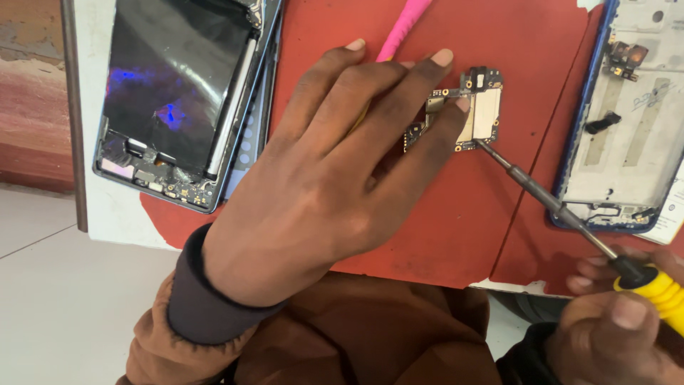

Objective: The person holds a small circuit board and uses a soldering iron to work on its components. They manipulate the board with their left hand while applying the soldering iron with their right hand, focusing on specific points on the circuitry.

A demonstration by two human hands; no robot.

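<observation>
My left hand [335,178] lies flat over the red work mat [499,43], its fingertips pressing down on a small phone circuit board [479,114]. My right hand [620,321], at the lower right, grips the yellow handle of a thin screwdriver [548,199]. The screwdriver's metal tip touches the lower edge of the board. A pink tool [402,25] lies on the mat, partly hidden under my left fingers.
An opened phone body [171,93] with a dark battery and exposed parts lies at the upper left. A blue phone frame [627,114] with bare insides rests at the right. The table's edge [78,142] runs down the left, with pale floor below.
</observation>
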